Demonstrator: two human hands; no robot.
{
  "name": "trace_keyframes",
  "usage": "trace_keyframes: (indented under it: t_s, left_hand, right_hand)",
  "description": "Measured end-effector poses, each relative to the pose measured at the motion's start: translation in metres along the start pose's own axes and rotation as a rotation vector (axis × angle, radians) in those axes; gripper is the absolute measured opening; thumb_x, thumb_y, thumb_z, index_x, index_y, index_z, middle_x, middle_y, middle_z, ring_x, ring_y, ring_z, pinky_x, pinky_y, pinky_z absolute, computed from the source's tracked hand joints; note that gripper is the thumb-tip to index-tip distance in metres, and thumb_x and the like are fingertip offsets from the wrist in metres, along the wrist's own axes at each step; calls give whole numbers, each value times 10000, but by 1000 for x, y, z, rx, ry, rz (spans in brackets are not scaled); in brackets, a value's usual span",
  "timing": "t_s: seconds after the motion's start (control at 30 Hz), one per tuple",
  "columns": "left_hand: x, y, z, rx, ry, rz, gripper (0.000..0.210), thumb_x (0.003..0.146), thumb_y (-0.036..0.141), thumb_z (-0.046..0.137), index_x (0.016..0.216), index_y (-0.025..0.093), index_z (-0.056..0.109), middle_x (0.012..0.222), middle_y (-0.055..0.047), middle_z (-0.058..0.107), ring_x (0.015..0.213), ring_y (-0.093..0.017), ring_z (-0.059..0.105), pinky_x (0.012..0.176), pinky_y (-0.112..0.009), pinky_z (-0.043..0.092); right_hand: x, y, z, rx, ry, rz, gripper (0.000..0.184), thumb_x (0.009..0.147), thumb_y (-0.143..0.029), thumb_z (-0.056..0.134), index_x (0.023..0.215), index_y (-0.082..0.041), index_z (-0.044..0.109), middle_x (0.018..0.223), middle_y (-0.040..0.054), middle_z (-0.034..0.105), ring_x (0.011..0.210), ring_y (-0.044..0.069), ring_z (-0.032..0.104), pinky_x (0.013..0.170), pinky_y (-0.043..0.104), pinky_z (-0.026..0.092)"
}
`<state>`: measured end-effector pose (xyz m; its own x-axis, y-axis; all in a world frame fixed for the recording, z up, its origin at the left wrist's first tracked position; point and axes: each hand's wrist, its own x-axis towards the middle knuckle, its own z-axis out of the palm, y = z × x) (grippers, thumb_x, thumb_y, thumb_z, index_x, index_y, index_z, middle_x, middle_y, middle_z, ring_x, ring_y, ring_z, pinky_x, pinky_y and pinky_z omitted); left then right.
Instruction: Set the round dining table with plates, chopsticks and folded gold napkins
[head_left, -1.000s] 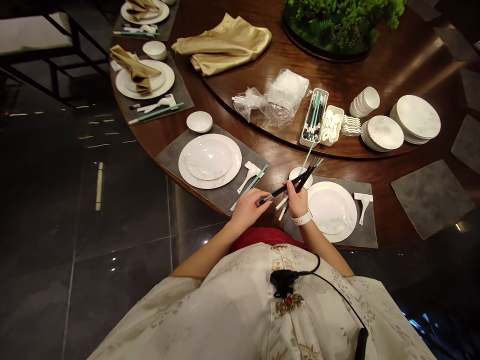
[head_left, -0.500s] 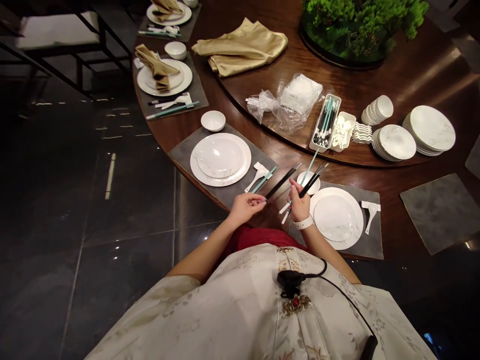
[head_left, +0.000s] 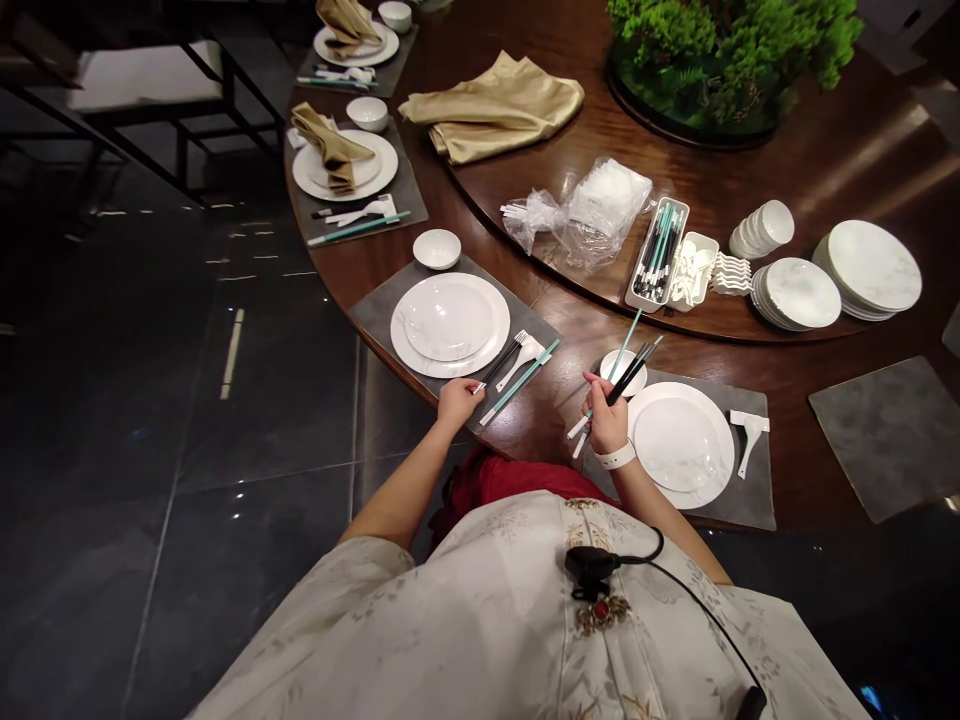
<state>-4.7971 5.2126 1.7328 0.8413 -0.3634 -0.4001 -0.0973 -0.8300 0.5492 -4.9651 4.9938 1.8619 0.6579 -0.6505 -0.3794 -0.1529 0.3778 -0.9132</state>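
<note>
My left hand [head_left: 459,402] is closed on the near end of a pair of black chopsticks [head_left: 504,360], low over the grey placemat [head_left: 373,312]. The pair lies between a white plate [head_left: 409,352] and a white spoon on its rest [head_left: 521,362]. Right of the spoon, teal chopsticks [head_left: 521,382] lie on the same mat. My right hand [head_left: 606,420] grips a bunch of black and teal chopsticks [head_left: 624,380], their white ends pointing down toward me. Behind that bunch sits a small white bowl [head_left: 634,383], partly covered by it.
On the raised turntable are a tray of chopsticks [head_left: 637,292], a box of spoons [head_left: 696,270], stacked plates [head_left: 870,265], stacked bowls [head_left: 765,230] and a plastic bag [head_left: 600,215]. Gold cloth [head_left: 502,105] and a green plant centrepiece [head_left: 720,60] lie farther back. Another plate [head_left: 679,492] is at right.
My left hand has moved left with the black chopsticks, from above the table's edge to the placemat between plate and spoon. My right hand keeps its bunch in nearly the same place.
</note>
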Motion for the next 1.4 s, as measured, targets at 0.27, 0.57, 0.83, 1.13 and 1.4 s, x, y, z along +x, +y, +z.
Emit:
trace_keyframes:
  t_s: [0.27,0.57,0.83,1.13,1.4]
  left_hand:
    - [-4,-12,0,145,61,2,305,889,357,559,1110,208,709,1120,-79,671,1028,-223,608,807,-278,438]
    - [-4,-19,5,128,77,-2,352,891,334,549,1188,187,666,1144,-100,618,1010,-228,594,845,-297,449]
    - [5,-30,8,30,92,85,321,837,263,575,1103,135,701,1027,-106,643,898,-213,591,878,-311,457]
    - [9,-36,12,-9,108,86,344,811,279,591,1093,119,706,1023,-102,650,770,-170,572,846,-292,461]
    - [7,-40,9,-60,122,66,341,784,301,646,1065,117,703,1025,-108,634,747,-170,564,872,-329,469]
  right_hand:
    - [-1,3,-2,12,-36,5,514,805,-602,628,1063,-158,645,496,-109,359,398,58,329,392,210,234]
    - [-5,-3,-1,-38,-122,41,515,800,-591,629,1073,-154,651,510,-100,354,422,62,348,410,212,251]
    - [-7,-4,3,-40,-171,29,484,807,-582,635,1052,-165,650,502,-100,332,422,61,357,401,207,281]
    - [-16,-14,0,66,-427,198,479,808,-536,666,1149,-218,558,684,-84,484,468,85,578,414,222,492]
    - [-30,-26,-15,185,-557,206,388,809,-414,720,1063,-257,474,957,-42,616,364,-8,382,297,147,297]
